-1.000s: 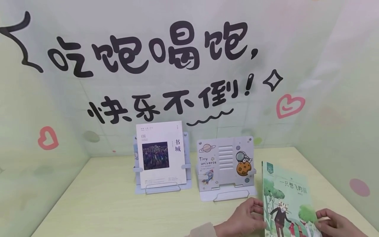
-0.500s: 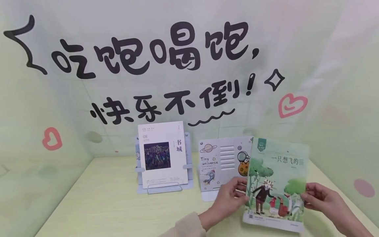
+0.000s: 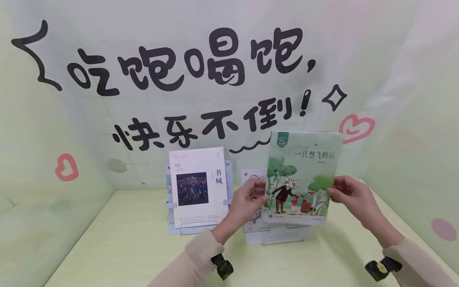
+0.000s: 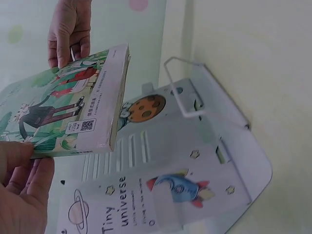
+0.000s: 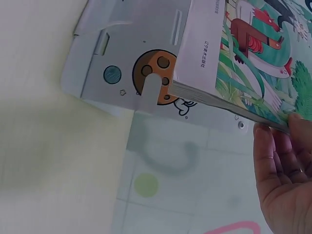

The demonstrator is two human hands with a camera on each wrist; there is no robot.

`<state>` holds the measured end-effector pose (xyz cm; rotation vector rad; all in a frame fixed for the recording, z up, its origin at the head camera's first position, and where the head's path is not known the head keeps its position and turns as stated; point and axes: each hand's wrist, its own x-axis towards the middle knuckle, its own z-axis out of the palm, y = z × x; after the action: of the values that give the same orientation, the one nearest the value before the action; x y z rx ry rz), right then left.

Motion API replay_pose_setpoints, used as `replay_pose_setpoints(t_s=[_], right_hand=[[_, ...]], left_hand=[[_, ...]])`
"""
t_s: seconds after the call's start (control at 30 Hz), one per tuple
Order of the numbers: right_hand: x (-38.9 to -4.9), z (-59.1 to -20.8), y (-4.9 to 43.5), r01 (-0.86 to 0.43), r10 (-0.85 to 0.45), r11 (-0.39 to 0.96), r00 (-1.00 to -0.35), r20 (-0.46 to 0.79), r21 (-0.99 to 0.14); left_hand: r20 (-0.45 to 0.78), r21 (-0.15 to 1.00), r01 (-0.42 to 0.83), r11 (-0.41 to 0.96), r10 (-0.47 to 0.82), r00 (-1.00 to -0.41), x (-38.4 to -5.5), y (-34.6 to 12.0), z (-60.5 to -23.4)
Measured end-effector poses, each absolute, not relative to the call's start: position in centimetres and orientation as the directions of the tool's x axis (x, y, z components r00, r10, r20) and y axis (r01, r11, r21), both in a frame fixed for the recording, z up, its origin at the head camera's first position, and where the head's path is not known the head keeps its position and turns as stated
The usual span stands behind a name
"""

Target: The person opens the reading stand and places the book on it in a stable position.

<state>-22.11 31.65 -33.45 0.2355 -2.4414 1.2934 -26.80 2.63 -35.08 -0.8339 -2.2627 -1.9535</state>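
Note:
A green picture book (image 3: pixel 305 171) is held upright, cover toward me, in the head view. My left hand (image 3: pixel 248 199) pinches its left edge, thumb on the cover and fingers behind. At the right edge my right hand (image 3: pixel 353 196) grips it the same way. Behind the book stands a pale metal book stand (image 4: pixel 161 131) printed "Tiny universe", mostly hidden in the head view. In the left wrist view, the book's bottom edge overlaps the stand's back plate, and a wire page holder (image 4: pixel 179 100) sticks out at the stand's base.
To the left, a white book (image 3: pixel 211 215) with a dark square picture rests on a light blue stand (image 3: pixel 173 230). Both stands are on a pale wooden table (image 3: pixel 125 247), with a lettered backdrop (image 3: pixel 193 103) behind. Dark wrist cameras (image 3: pixel 222 267) are strapped to both sleeves.
Both hands have raised the green book from the table's right front, up and leftward, to before the Tiny universe stand. It has gone from tilted to nearly upright. The white book stays put.

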Motion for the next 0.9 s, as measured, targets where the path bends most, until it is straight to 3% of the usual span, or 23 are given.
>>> replay_pose_setpoints(t_s=[0.13, 0.4, 0.9], right_hand=[[-24.1, -32.5, 30.1, -0.337, 0.020, 0.564, -0.908, 0.420, -0.754], [-26.5, -32.1, 28.5, -0.353, 0.007, 0.632, -0.887, 0.461, -0.690], [-27.6, -34.1, 29.0, -0.366, -0.032, 0.709, -0.871, 0.491, -0.603]], left_hand=[[0.428, 0.875, 0.476, 0.088, 0.320, -0.845, -28.1, 1.4, -34.4], [0.437, 0.870, 0.476, 0.126, 0.248, -0.865, -29.4, 0.3, -35.0], [0.466, 0.837, 0.523, 0.162, 0.290, -0.836, -30.0, 0.6, -37.9]])
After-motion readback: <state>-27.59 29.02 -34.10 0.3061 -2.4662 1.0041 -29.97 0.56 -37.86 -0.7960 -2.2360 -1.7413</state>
